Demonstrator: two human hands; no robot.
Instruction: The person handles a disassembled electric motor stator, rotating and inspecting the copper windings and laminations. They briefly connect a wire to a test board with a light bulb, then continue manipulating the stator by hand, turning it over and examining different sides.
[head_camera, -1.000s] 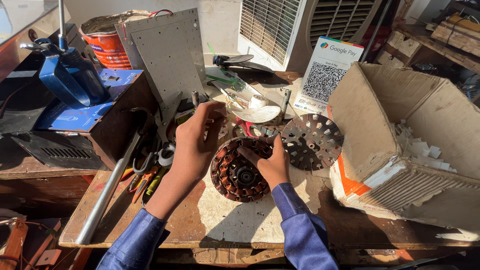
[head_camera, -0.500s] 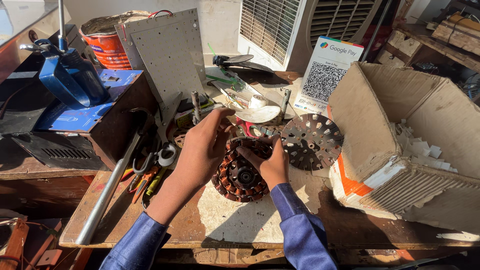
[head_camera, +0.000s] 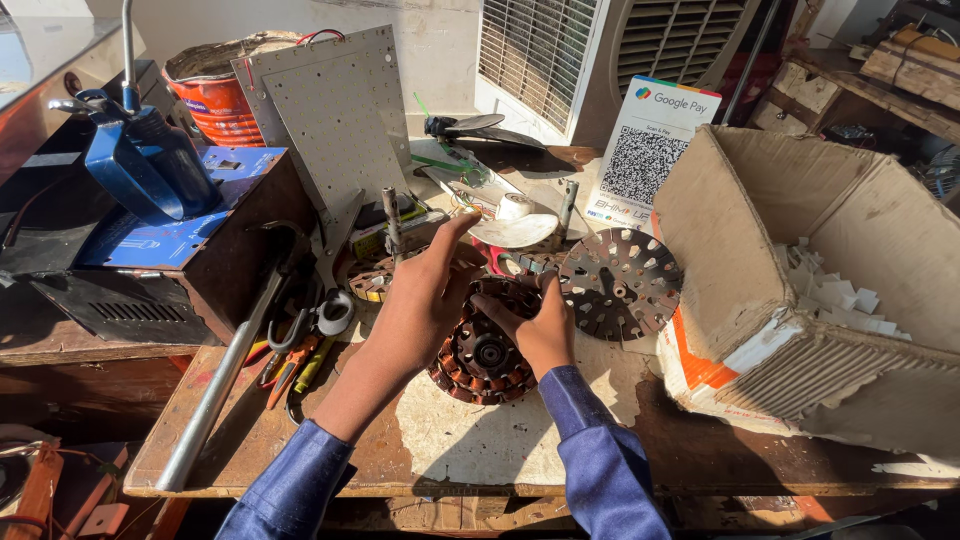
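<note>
Both hands have shifted: the left hand (head_camera: 425, 300) now hovers open-fingered over the motor winding (head_camera: 487, 345) at mid-bench, while the right hand (head_camera: 540, 325) rests on its near-right edge — holding nothing. A careless press could nick the copper coils — or knock the slotted disc (head_camera: 620, 283) just right.

Your left hand (head_camera: 420, 300) rests on the left side of the motor winding (head_camera: 487, 345) on the workbench (head_camera: 480, 440); your right hand (head_camera: 537, 325) is on its right. Just right of the winding lies a slotted disc (head_camera: 620, 283), and further right an open cardboard box (head_camera: 830, 280). A metal pipe (head_camera: 225, 375) and pliers (head_camera: 290, 360) lie to the left. Behind them leans a perforated panel (head_camera: 335, 120), with a bucket (head_camera: 215, 90) behind it.
</note>
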